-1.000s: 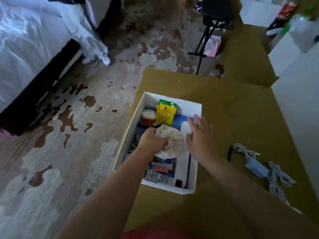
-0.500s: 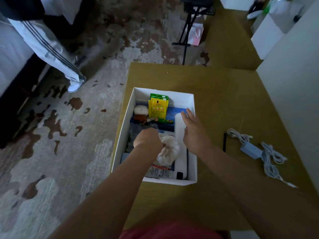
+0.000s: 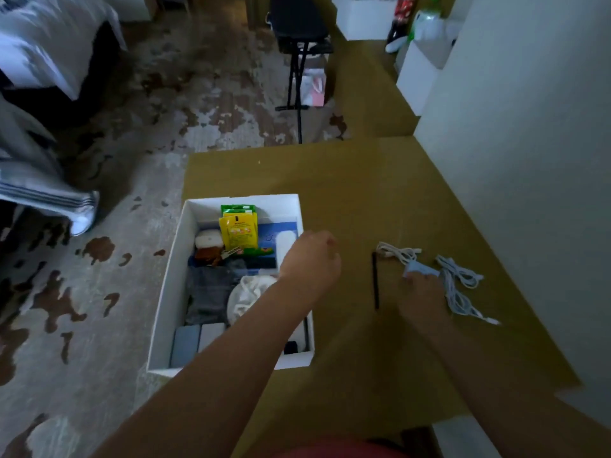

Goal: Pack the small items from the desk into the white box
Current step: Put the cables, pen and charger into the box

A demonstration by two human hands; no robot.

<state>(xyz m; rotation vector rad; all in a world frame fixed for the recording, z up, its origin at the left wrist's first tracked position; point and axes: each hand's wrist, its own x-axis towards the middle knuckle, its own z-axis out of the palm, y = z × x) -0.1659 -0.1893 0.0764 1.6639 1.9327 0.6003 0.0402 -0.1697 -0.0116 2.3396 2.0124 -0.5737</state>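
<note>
The right hand (image 3: 421, 292) rests fingertips-down on the small pale-blue charger block (image 3: 419, 270), not yet closed around it; its tangled white cables (image 3: 459, 285) trail just beyond. Gather those loops before lifting. The left hand (image 3: 310, 259), loosely curled and empty, hovers over the open white cardboard box (image 3: 172, 289).

At your ten o'clock, a bed with white bedding (image 3: 49, 44) borders a stained, patchy floor (image 3: 185, 104). At twelve, a black folding stand (image 3: 299, 41) shelters a pink-and-white bag (image 3: 314, 87).
</note>
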